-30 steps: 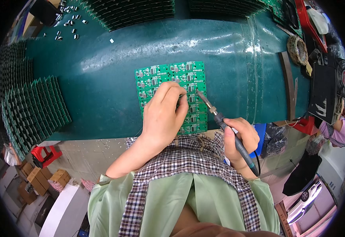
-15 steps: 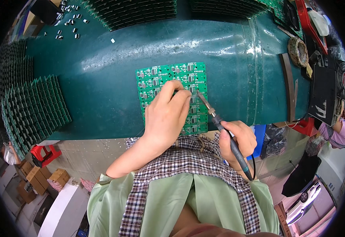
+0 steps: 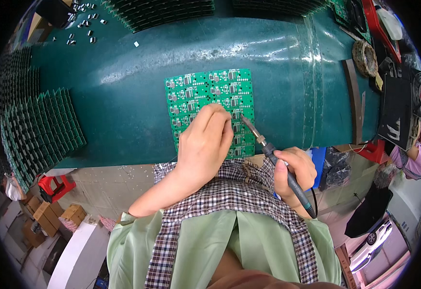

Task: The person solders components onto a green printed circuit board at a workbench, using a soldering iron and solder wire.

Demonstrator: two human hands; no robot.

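A green circuit board panel (image 3: pixel 186 81), made up of several small repeated boards, lies flat on the table in front of me. My right hand (image 3: pixel 294 172) grips a soldering iron (image 3: pixel 269 148) by its dark handle. The iron slants up and left, its tip at the panel's right-hand column of chips. Over the panel's middle, my left hand (image 3: pixel 203 139) is closed, thumb and fingers pinched together near the iron's tip. Whatever those fingers hold, perhaps very thin, I cannot make out. The hand covers part of the panel's lower left.
Racked stacks of circuit boards stand at the left (image 3: pixel 46 132) and along the far edge (image 3: pixel 162 14). Small metal parts (image 3: pixel 87 21) lie scattered at the far left. A round brown dish (image 3: pixel 364 58) and a dark bar (image 3: pixel 352 101) sit at the right.
Both hands and the iron's tip now sit a row or so farther up the panel, which shows slightly higher in view. The iron remains in my right hand.
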